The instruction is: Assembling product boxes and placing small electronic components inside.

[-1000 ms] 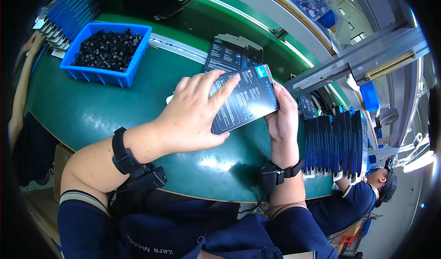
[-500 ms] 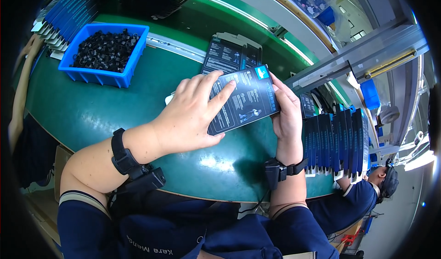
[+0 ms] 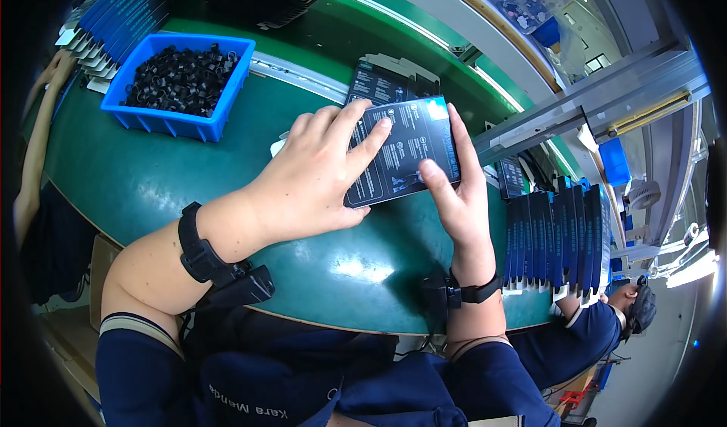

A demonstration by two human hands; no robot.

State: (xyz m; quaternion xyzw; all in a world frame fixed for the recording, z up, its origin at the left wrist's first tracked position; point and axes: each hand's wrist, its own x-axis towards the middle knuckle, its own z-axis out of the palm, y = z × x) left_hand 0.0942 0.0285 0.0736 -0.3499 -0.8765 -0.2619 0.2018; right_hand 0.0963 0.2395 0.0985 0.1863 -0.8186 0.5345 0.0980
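Note:
A dark, flat cardboard box (image 3: 405, 151) with a light blue corner patch is held tilted above the green table between my two hands. My left hand (image 3: 318, 166) lies across its left part, fingers spread over the printed face and thumb at the lower edge. On the other side, my right hand (image 3: 463, 192) grips the right end, with the thumb on the face and the fingers along the edge. Just behind it, another dark printed carton (image 3: 379, 85) lies on the table, partly covered by the held box. A small white piece (image 3: 278, 147) shows beside my left hand.
A blue bin (image 3: 219, 116) full of small black clips or rings stands at the back left. Rows of dark cartons (image 3: 556, 234) stand at the right, and more cartons (image 3: 125, 18) at the far left. A metal beam (image 3: 575, 124) crosses the right side. Other people sit at both sides.
My right thumb has moved from the box's edge onto its printed face. The box has tilted slightly and its corner now catches glare. My left hand stays on it.

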